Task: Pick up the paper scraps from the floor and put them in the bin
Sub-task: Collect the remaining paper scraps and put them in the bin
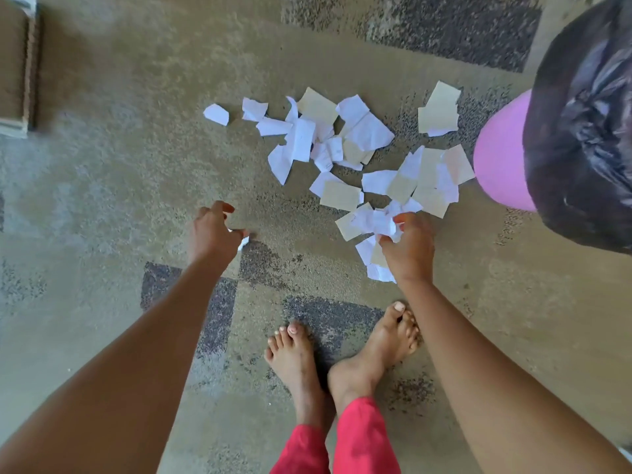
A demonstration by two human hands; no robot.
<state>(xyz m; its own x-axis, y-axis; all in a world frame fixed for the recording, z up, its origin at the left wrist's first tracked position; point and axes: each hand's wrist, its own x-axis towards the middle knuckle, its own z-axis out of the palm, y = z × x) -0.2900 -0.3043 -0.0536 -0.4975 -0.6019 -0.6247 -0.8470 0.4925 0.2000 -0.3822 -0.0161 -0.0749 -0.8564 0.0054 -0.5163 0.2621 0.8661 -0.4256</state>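
Paper scraps (342, 138) litter floor (136, 131) beside bin (496, 159); right hand (408, 246) grips a bunch (376, 222), left hand (212, 230) pinches one small scrap (245, 241).

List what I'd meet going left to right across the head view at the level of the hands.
Left hand → small white scrap at its fingertips → crumpled scraps → right hand gripping them → pink bin.

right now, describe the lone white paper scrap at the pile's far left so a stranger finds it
Start at the pink bin with the black liner on the right and follow the scatter of white and tan paper scraps leftward. The lone white scrap is the leftmost piece, touching no other scrap.
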